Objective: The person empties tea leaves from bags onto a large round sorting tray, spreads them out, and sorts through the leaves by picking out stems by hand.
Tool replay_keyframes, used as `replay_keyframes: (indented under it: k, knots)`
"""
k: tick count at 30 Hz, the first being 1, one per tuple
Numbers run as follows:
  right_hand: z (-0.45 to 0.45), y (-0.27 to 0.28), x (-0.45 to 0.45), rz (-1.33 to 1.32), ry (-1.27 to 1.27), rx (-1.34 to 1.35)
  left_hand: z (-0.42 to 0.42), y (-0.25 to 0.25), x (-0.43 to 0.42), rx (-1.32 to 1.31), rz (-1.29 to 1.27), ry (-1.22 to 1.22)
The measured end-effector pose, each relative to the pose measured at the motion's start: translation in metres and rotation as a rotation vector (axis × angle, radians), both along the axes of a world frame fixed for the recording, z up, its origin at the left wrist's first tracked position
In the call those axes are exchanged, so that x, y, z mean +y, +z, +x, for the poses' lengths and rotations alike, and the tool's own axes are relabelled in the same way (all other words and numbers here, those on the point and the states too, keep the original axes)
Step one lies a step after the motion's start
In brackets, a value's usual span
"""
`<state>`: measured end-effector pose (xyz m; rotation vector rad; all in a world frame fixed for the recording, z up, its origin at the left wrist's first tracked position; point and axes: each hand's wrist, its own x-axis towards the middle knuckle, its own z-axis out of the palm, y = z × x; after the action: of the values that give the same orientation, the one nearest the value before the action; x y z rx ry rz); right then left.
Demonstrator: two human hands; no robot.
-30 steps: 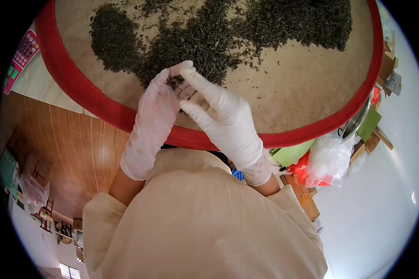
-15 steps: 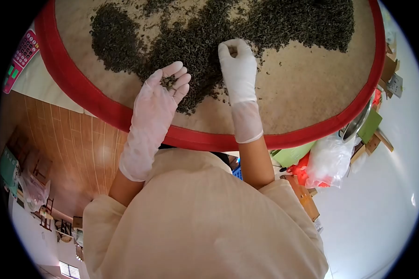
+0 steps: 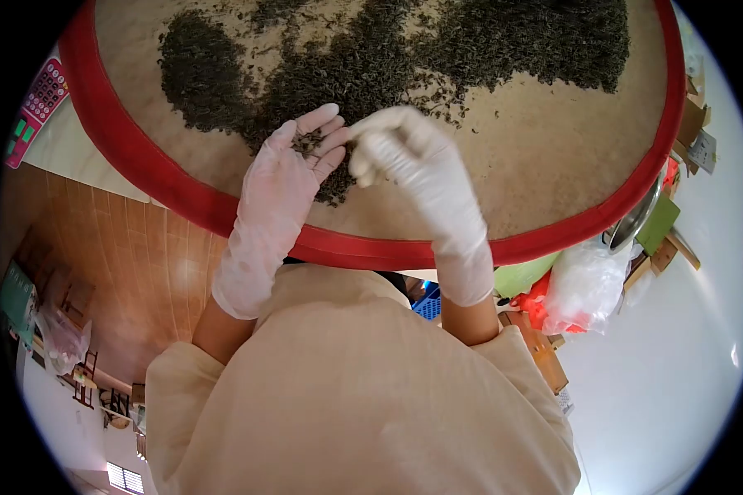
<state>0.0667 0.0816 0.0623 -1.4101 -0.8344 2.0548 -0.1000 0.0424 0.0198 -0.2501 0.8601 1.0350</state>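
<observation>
Dark, curled dried leaves that look like tea leaves [image 3: 338, 82] lie in heaps across a round, red-rimmed tray [image 3: 173, 191]. My left hand [image 3: 282, 169], in a thin whitish glove, is palm up over the near edge of the heap. Its fingers are cupped around a small amount of leaves [image 3: 308, 144]. My right hand [image 3: 409, 153], in a white glove, is beside the left fingertips. Its fingers are bent and smeared by motion, so whether a leaf is pinched in them does not show.
A pink calculator-like device [image 3: 37, 111] lies at the far left on a pale surface. Right of the tray are a metal bowl [image 3: 636, 216], a clear plastic bag [image 3: 586, 280] and cardboard pieces. A blue basket [image 3: 428, 302] sits below the rim.
My right hand has moved left and toward me, from the leaf heap to beside the left fingertips. My left hand stays nearly in place, still cupping leaves.
</observation>
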Motion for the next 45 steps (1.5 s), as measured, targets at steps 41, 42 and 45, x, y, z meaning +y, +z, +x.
replay_keyframes:
  k: [41,42,45]
  knots:
    - [0.024,-0.023,0.003,-0.027,0.186,-0.451,-0.075,-0.027,-0.007,-0.228,0.169,0.32]
    - [0.023,-0.024,0.002,-0.064,0.16,-0.429,-0.074,-0.025,-0.006,-0.248,0.164,0.328]
    - [0.025,-0.036,-0.006,-0.021,0.102,-0.425,-0.076,-0.022,-0.005,-0.267,0.151,0.344]
